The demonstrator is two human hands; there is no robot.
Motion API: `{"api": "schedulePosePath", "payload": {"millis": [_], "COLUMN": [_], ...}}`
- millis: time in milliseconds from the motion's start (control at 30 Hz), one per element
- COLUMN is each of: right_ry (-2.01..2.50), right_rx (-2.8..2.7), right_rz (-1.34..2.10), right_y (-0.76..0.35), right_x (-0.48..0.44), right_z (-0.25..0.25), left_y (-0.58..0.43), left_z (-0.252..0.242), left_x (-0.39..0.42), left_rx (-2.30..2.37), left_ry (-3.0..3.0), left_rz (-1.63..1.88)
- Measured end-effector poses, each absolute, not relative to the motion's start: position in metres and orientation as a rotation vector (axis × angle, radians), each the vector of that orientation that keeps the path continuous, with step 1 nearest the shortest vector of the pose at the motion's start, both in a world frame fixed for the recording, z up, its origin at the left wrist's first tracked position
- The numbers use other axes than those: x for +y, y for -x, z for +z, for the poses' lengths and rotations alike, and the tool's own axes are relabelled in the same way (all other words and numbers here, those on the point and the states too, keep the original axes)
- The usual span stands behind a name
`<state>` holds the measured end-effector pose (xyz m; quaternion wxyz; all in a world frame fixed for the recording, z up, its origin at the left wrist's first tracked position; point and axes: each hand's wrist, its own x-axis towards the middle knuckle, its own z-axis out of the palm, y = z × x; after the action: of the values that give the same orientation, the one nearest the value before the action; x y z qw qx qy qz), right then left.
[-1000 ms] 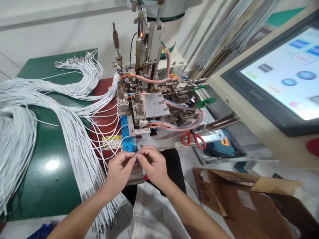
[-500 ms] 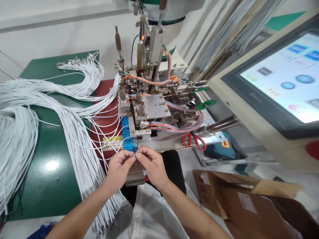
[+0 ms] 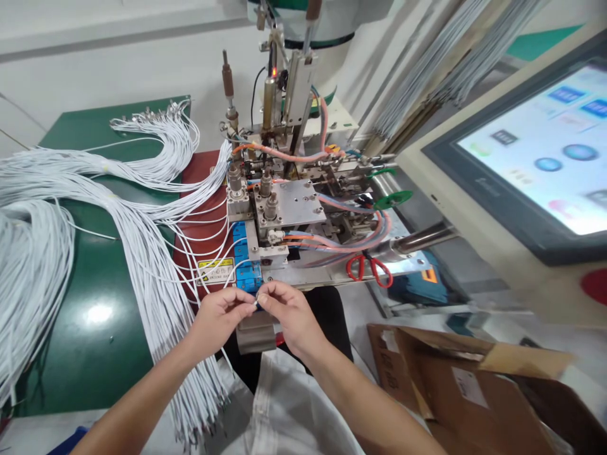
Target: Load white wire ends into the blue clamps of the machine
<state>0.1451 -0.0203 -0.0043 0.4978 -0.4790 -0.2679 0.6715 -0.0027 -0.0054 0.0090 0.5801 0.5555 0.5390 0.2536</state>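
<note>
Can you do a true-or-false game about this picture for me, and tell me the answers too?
1. The bare left hand and bare right hand meet at a small white piece. True.
2. The long, thin cables draped over the shiny green tabletop are black. False: they are white.
3. The red-handled scissors are right of both hands in the picture. True.
4. The open brown cardboard box sits on the tabletop. False: it is at the picture's lower right, apart from the tabletop.
5. The round spool of silvery wire has green ends. True.
6. The big cream-framed screen is dark. False: it is lit.
</note>
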Motion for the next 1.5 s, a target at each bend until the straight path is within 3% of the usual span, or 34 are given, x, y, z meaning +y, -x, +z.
{"api": "schedulePosePath", "payload": {"millis": [167, 433, 500, 800, 1067, 1267, 1500], "right_ry": [1.199, 1.308, 1.308, 1.172, 1.356, 1.359, 1.383], "right_rx": [-0.767, -1.177, -1.291, -1.735, -1.298, -1.324, -1.086], "right_rz": [1.667, 0.776, 0.701, 0.756, 0.799, 0.775, 1.124], "right_y": [-0.147, -0.136, -0.139, -0.161, -0.138, -0.135, -0.145], "right_x": [-0.017, -0.034, -0.033, -0.017, -0.029, -0.036, -0.022], "right_z": [-0.007, -0.019, -0.017, 0.001, -0.009, -0.013, -0.011], "left_y": [0.004, -0.01, -0.01, -0.001, -0.001, -0.008, -0.011], "left_z": [0.006, 0.003, 0.003, 0.008, 0.004, -0.002, -0.002], "left_x": [-0.008, -0.019, -0.019, -0.015, -0.013, -0.018, -0.017], "left_rx": [1.256, 1.457, 1.463, 1.316, 1.325, 1.364, 1.345], "left_ry": [-1.539, -1.547, -1.613, -1.581, -1.338, -1.265, -1.216], "left_rz": [0.672, 0.894, 0.893, 0.702, 0.738, 0.87, 0.848]}}
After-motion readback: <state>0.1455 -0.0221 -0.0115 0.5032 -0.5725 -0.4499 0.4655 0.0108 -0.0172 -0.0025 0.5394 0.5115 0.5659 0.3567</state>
